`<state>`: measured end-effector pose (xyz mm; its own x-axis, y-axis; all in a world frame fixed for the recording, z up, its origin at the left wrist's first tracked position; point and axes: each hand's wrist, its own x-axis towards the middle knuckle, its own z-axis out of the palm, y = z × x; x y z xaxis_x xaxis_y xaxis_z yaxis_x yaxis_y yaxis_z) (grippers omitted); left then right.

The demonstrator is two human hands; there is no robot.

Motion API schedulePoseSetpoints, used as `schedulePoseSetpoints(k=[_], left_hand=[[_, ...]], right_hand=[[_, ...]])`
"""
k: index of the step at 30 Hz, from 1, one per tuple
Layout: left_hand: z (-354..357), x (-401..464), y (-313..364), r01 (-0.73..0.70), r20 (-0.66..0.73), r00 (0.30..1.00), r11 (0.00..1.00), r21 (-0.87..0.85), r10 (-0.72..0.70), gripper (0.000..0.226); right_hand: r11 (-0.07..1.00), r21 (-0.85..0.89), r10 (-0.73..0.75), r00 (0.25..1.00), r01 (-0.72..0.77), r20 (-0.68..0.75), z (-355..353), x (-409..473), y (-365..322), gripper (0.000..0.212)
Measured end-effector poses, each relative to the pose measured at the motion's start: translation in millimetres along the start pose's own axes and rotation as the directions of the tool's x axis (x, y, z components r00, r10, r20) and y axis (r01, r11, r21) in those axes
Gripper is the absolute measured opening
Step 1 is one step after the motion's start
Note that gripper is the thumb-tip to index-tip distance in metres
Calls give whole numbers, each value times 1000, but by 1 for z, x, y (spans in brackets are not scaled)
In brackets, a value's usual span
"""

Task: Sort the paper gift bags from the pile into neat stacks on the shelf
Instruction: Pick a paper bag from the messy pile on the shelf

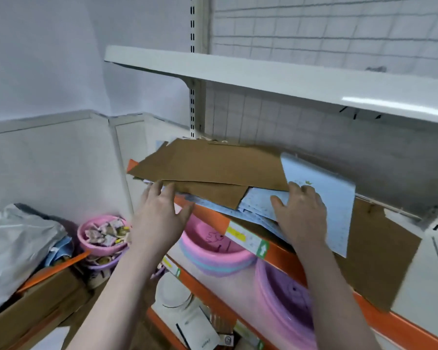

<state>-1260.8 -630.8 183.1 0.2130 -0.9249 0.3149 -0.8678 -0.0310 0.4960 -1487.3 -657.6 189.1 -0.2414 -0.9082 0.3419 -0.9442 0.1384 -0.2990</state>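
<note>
A loose pile of flat paper gift bags lies on the middle shelf (283,251), which has an orange front edge. Brown kraft bags (213,165) lie on top, and light blue patterned bags (261,203) stick out beneath them. My left hand (159,213) reaches the pile's left front corner with fingers spread, its fingertips touching the brown bags' edge. My right hand (301,215) grips a light blue bag (326,195), which is tilted up off the pile at the right. Another brown bag (379,251) lies flat to the right on the shelf.
An empty white shelf (276,79) hangs above the pile, with a wire grid back. Pink and purple plastic basins (215,251) sit on the shelf below. On the left are a pink bowl of small items (104,233), a cardboard box (36,299) and a grey plastic bag (18,243).
</note>
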Motion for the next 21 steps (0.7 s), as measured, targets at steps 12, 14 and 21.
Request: schedulePoseSetpoints(k=[12,14,21], left_hand=[[36,114,-35,-69,158,985,997,24,64,61],[45,127,-36,-54,195,980,996,65,40,64],[58,155,-26,-47,232,973,973,227,-7,93]], right_hand=[[980,-197,54,994,-34,98,47,94,-46,53],[975,-218,81,989,-52,127,53,108,-42,57],[932,-334,188,976,-141,113,73,126,-32,73]])
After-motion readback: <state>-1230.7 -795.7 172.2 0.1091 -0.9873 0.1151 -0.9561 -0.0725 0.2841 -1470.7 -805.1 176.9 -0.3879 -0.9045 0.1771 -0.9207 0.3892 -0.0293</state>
